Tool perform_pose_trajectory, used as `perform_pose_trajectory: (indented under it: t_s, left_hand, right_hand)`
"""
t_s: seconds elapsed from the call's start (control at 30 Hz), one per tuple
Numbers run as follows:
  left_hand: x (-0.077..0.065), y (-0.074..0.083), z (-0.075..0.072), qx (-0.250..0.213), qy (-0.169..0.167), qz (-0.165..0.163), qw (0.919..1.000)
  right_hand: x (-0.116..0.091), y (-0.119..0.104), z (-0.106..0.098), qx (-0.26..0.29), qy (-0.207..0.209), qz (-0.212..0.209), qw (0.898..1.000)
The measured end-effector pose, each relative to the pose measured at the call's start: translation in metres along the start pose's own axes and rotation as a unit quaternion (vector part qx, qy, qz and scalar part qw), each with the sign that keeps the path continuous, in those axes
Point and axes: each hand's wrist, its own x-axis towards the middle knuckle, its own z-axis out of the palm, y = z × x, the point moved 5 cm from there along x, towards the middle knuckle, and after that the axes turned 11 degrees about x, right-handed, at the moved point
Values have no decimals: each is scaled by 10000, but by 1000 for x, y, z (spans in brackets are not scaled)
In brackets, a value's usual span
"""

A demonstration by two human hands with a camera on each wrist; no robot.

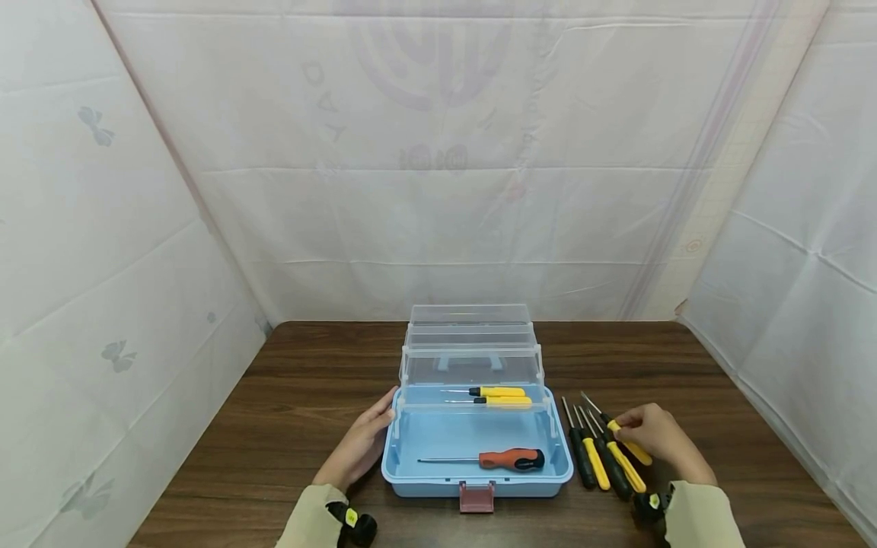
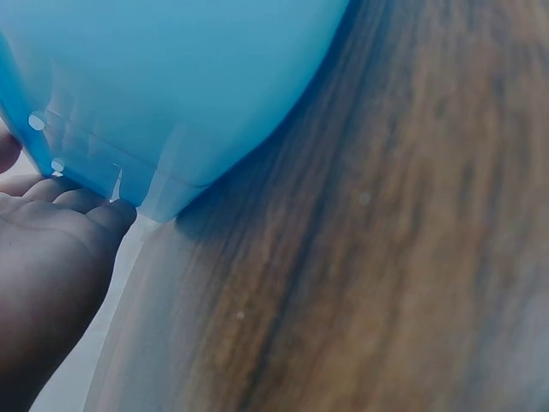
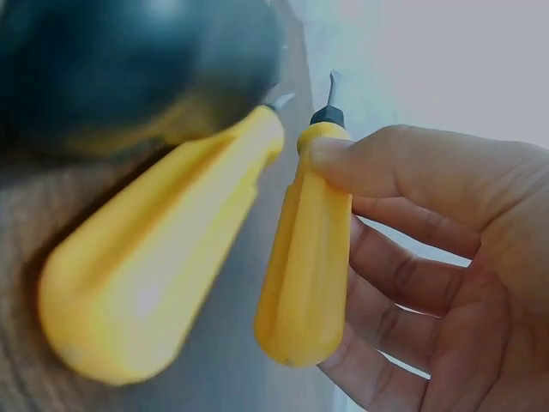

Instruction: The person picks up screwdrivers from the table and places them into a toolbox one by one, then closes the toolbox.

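My right hand (image 1: 658, 436) pinches the yellow handle of a screwdriver (image 3: 300, 275) between thumb and fingers, at the right end of a row of screwdrivers. Its dark collar and short length of shaft show past my thumb in the right wrist view. Beside it lies another yellow-handled screwdriver (image 3: 146, 275). My left hand (image 1: 359, 445) rests with extended fingers against the left side of a light blue toolbox (image 1: 421, 489), near its back corner. Inside lies a red-and-black screwdriver (image 1: 507, 460). Behind it are two yellow-handled screwdrivers (image 1: 503, 392), seen partly through clear plastic.
The toolbox's clear lid (image 1: 473, 335) stands raised at the back, and a pink latch (image 1: 476, 499) hangs at its front. Black-handled screwdrivers (image 1: 581, 457) and yellow-handled ones lie close together right of the box on the wooden table (image 1: 308, 365). White cloth (image 1: 438, 228) surrounds the table.
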Motion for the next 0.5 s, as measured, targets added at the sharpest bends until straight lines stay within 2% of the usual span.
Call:
perform_pose_trajectory:
  t_s: [0.5]
  left_hand:
    - [0,1,0,107,55,-110,9999]
  right_hand:
    - [-4,-28,-4,-17,63,-362,9993]
